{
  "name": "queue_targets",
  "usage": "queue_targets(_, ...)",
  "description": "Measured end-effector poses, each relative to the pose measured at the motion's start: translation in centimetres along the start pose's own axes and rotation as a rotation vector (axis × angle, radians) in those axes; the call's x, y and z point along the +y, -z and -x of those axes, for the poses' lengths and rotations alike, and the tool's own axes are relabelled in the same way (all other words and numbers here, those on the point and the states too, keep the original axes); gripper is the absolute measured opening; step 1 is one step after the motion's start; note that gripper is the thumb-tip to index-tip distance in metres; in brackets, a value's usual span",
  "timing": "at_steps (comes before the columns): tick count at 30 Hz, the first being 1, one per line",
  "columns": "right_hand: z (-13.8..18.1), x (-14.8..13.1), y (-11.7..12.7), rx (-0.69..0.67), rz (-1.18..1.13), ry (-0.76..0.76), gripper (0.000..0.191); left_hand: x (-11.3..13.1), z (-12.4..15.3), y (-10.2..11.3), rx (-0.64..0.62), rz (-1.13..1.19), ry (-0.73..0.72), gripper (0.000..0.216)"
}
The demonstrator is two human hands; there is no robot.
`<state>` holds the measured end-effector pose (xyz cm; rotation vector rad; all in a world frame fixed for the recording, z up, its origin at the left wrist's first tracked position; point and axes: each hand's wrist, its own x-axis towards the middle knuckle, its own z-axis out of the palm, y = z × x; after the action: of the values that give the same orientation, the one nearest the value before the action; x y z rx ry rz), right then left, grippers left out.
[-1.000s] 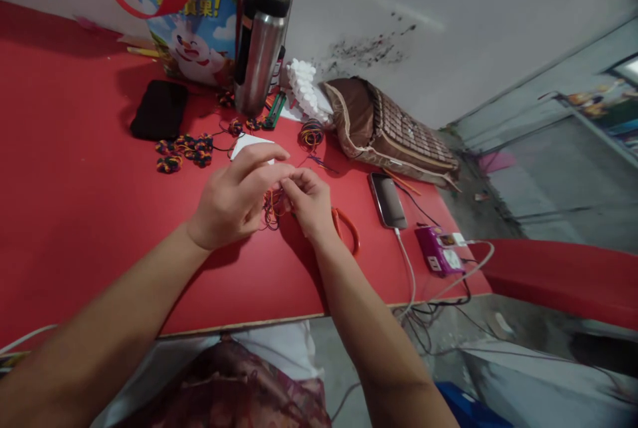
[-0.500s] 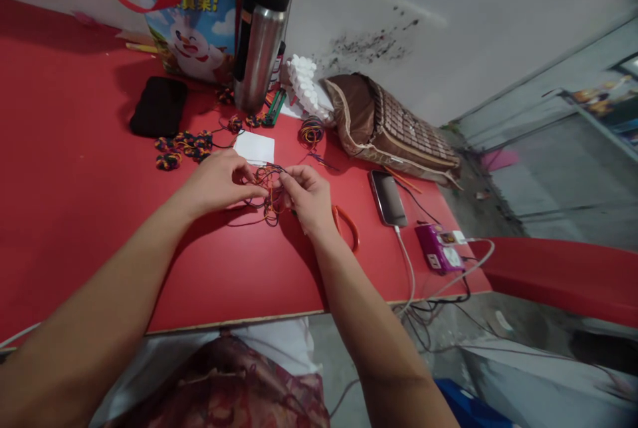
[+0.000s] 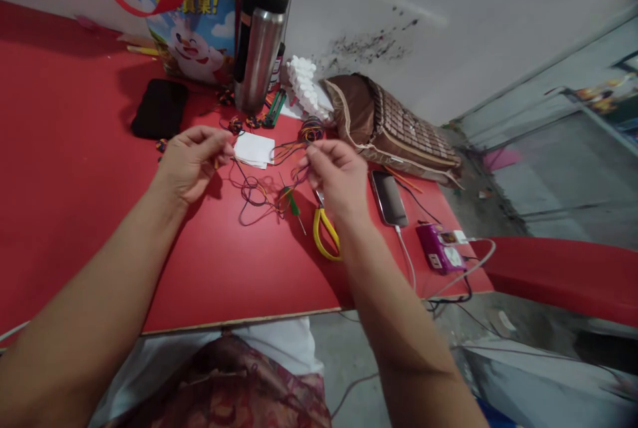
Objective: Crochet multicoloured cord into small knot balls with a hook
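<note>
Thin dark and orange cords (image 3: 255, 192) lie in loose loops on the red table between my hands. My left hand (image 3: 192, 161) is closed, pinching an end of the cord at its fingertips. On the other side my right hand (image 3: 336, 172) pinches a looped bundle of the same cord. Below and beside that hand lie yellow-handled scissors (image 3: 325, 235), their blades partly hidden. A small tool with a green handle (image 3: 292, 202) and a thin metal shaft rests under the loops. Just behind is a stack of white cards (image 3: 254, 149).
A wound cord coil (image 3: 312, 129) sits near a brown checked cushion (image 3: 403, 125). Steel flask (image 3: 259, 49), printed bag (image 3: 194, 29) and black case (image 3: 159, 109) stand at the back. A charging phone (image 3: 388, 198) and purple power box (image 3: 438, 247) lie right, with trailing cables.
My hands have moved apart, left hand leftward and right hand rightward, spreading the tangled cord between them. The scissors and the green-handled tool now show; the knotted cord pieces are mostly covered by my left hand.
</note>
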<state>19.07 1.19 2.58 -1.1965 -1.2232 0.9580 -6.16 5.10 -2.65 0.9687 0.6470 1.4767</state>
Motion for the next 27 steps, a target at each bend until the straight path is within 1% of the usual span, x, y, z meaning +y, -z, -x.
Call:
queue_targets(1, -1.2, -1.3, 0.8, -0.001, 0.035, 0.068, 0.022, 0.0, -0.7, 0.9, 0.005, 0.05, -0.033, 0.033)
queue_targets(3, -3.9, -4.2, 2.8, 0.047, 0.085, 0.244, 0.019, 0.0, -2.0, 2.9, 0.006, 0.121, -0.077, 0.038)
queue_targets(5, -6.7, -7.1, 4.8, 0.127, 0.129, 0.419, 0.019, 0.3, -2.9, 4.8, -0.042, 0.262, -0.165, 0.035)
queue_targets(7, -8.9, -9.1, 6.6, 0.199, 0.141, 0.565, 0.019, 0.9, -3.4, 6.2, -0.074, 0.299, -0.205, 0.027)
queue_targets(8, -9.8, -9.5, 7.3, 0.249, 0.122, 0.635, 0.018, 1.3, -3.4, 6.6, -0.086, 0.284, -0.213, 0.025)
queue_targets(10, -10.8, -9.1, 8.1, 0.318, 0.113, 0.63, 0.017, 2.0, -3.1, 6.5, -0.104, 0.249, -0.213, 0.021)
queue_targets(11, -11.0, -8.2, 8.3, 0.344, 0.149, 0.576, 0.019, 2.4, -2.8, 6.1, -0.11, 0.262, -0.228, 0.019)
queue_targets(12, -10.9, -7.2, 8.2, 0.286, 0.245, 0.436, 0.018, 2.7, -2.4, 5.4, -0.152, 0.268, -0.205, 0.019)
queue_targets(13, -10.5, -6.0, 7.8, 0.253, 0.283, 0.378, 0.015, 3.0, -1.9, 4.4, -0.208, 0.286, -0.211, 0.018)
queue_targets(14, -9.9, -4.9, 7.1, 0.216, 0.317, 0.343, 0.01, 3.3, -1.3, 3.4, -0.278, 0.28, -0.178, 0.015)
queue_targets(15, -8.9, -3.9, 6.2, 0.169, 0.394, 0.336, 0.007, 3.6, -0.7, 2.3, -0.371, 0.27, -0.169, 0.014)
queue_targets(16, -7.6, -3.3, 5.0, 0.163, 0.45, 0.378, 0.023, 3.8, -0.1, 1.2, -0.46, 0.255, -0.155, 0.014)
queue_targets(17, -6.2, -2.9, 3.5, 0.122, 0.483, 0.414, 0.036, 4.0, 0.5, 0.2, -0.52, 0.23, -0.115, 0.014)
queue_targets(18, -4.7, -2.8, 1.8, 0.018, 0.497, 0.415, 0.046, 4.2, 1.1, -0.7, -0.581, 0.197, -0.062, 0.012)
queue_targets(19, -3.2, -2.8, 0.0, -0.136, 0.486, 0.387, 0.053, 4.4, 1.5, -1.3, -0.63, 0.181, -0.031, 0.016)
queue_targets(21, -0.8, -3.0, -3.5, -0.528, 0.398, 0.284, 0.069, 4.3, 2.1, -1.7, -0.689, 0.167, -0.01, 0.021)
queue_targets(22, -0.1, -3.0, -5.0, -0.688, 0.345, 0.225, 0.073, 4.2, 2.2, -1.6, -0.695, 0.184, -0.02, 0.022)
queue_targets(23, 0.3, -2.9, -6.2, -0.801, 0.299, 0.167, 0.072, 4.0, 2.0, -1.1, -0.684, 0.214, -0.035, 0.023)
queue_targets(24, 0.4, -2.7, -6.8, -0.836, 0.251, 0.118, 0.059, 3.7, 1.7, -0.5, -0.641, 0.274, -0.068, 0.026)
queue_targets(25, 0.2, -2.7, -7.0, -0.806, 0.204, 0.083, 0.039, 3.4, 1.2, 0.3, -0.559, 0.316, -0.097, 0.027)
queue_targets(26, -0.2, -2.8, -6.6, -0.734, 0.162, 0.048, 0.021, 3.1, 0.6, 1.3, -0.404, 0.357, -0.16, 0.027)
queue_targets(27, -0.7, -3.2, -5.6, -0.636, 0.135, 0.022, 0.014, 2.9, 0.0, 2.5, -0.278, 0.37, -0.211, 0.027)
